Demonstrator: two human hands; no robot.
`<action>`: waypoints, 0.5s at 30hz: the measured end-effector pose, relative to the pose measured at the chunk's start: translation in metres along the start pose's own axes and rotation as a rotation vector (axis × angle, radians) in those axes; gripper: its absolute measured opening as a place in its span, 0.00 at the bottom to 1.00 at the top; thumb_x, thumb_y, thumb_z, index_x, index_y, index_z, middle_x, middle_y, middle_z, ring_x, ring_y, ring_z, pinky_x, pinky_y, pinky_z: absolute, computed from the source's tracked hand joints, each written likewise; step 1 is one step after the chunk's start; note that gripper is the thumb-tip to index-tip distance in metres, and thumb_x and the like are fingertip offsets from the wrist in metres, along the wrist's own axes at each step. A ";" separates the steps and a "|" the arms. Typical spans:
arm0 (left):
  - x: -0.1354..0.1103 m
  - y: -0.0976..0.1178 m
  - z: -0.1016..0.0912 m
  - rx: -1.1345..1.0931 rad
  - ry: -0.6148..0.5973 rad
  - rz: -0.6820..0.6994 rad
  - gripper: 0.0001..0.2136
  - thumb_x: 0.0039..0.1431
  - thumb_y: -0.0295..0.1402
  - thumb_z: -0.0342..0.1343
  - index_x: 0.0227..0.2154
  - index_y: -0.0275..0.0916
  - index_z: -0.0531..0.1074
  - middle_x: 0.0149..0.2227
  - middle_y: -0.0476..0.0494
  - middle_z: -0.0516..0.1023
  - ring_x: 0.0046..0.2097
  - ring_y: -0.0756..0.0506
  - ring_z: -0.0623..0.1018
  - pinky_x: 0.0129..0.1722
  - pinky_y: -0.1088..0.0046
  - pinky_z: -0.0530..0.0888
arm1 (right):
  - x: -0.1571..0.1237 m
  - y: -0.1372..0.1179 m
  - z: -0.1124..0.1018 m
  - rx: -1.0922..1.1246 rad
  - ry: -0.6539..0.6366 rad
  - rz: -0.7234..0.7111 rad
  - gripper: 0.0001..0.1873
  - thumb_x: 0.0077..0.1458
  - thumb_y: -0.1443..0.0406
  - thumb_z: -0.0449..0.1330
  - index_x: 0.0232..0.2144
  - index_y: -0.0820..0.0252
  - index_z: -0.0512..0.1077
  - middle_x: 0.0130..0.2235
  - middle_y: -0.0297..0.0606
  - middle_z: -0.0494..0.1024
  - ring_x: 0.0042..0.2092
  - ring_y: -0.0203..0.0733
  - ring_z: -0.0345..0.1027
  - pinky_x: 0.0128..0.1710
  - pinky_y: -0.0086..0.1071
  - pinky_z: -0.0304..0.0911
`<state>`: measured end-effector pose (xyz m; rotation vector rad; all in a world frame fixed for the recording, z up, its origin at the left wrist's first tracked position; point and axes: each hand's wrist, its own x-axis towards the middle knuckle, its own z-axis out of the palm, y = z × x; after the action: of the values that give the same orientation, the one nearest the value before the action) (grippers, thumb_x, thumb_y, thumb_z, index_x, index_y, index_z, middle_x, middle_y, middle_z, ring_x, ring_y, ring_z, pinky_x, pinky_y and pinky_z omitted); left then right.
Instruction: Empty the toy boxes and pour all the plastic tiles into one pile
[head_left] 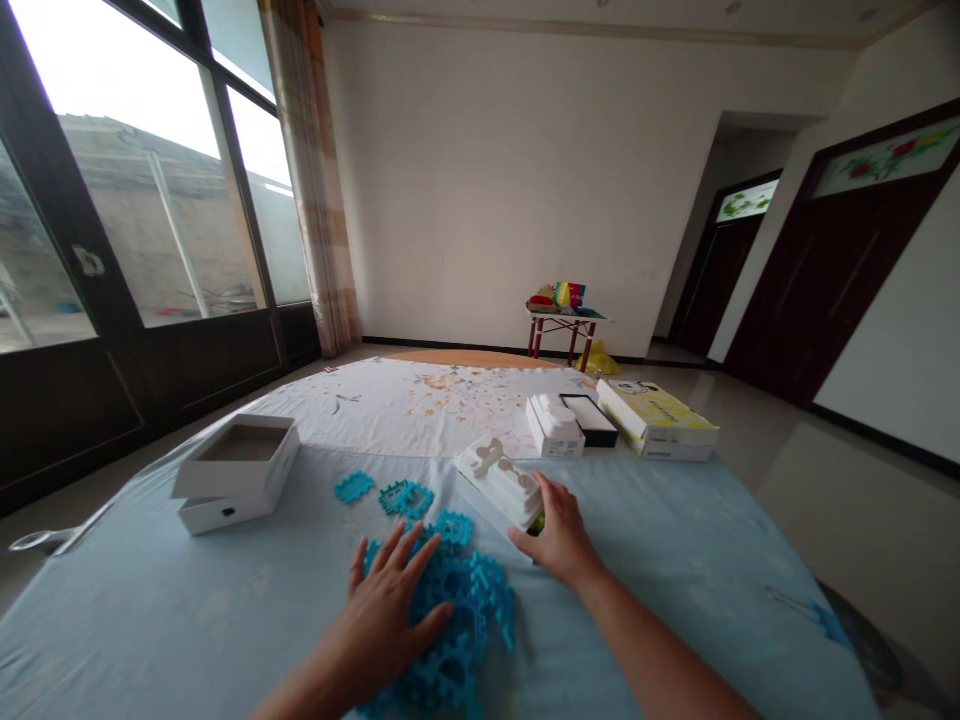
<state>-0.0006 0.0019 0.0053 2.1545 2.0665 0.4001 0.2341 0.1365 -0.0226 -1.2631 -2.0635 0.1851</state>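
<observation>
My left hand (388, 603) lies spread over a pile of blue interlocking plastic pieces (457, 640), its fingers apart. Several more blue pieces (354, 487) lie flat on the cloth just beyond the pile. To the right, my right hand (562, 532) has its thumb and fingers around the near end of a white box (487, 470). That box sits at a slant and shows a white moulded shape with brownish marks on top. A bit of yellow-green shows by my right fingers, too small to name.
An open white box (240, 460) stands at the left. Back right are a small white box (553, 425), a black-edged tray (590, 420) and a yellow-and-white box (660, 420). A blue-handled tool (814, 612) lies by the right table edge.
</observation>
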 end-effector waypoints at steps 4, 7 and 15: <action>-0.003 -0.022 -0.003 0.018 -0.015 -0.046 0.28 0.51 0.54 0.44 0.56 0.57 0.55 0.61 0.48 0.57 0.62 0.37 0.53 0.57 0.46 0.39 | -0.008 0.001 -0.008 0.088 -0.049 -0.040 0.40 0.40 0.57 0.60 0.56 0.59 0.53 0.53 0.46 0.61 0.54 0.51 0.54 0.52 0.44 0.54; -0.004 -0.040 -0.008 0.026 -0.001 -0.066 0.27 0.52 0.53 0.44 0.56 0.58 0.55 0.60 0.49 0.58 0.61 0.37 0.54 0.57 0.46 0.41 | -0.011 0.004 -0.018 0.151 -0.072 -0.064 0.43 0.38 0.57 0.62 0.56 0.58 0.53 0.54 0.45 0.60 0.56 0.51 0.52 0.54 0.43 0.51; 0.030 -0.028 -0.029 0.029 0.119 -0.139 0.28 0.53 0.51 0.43 0.56 0.45 0.58 0.58 0.41 0.62 0.60 0.38 0.57 0.57 0.51 0.46 | 0.004 0.001 -0.027 0.400 0.097 0.036 0.29 0.41 0.56 0.61 0.46 0.60 0.63 0.48 0.46 0.67 0.50 0.49 0.61 0.51 0.41 0.57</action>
<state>-0.0343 0.0306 0.0283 2.0331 2.2824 0.4951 0.2502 0.1340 -0.0013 -1.0390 -1.8083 0.5153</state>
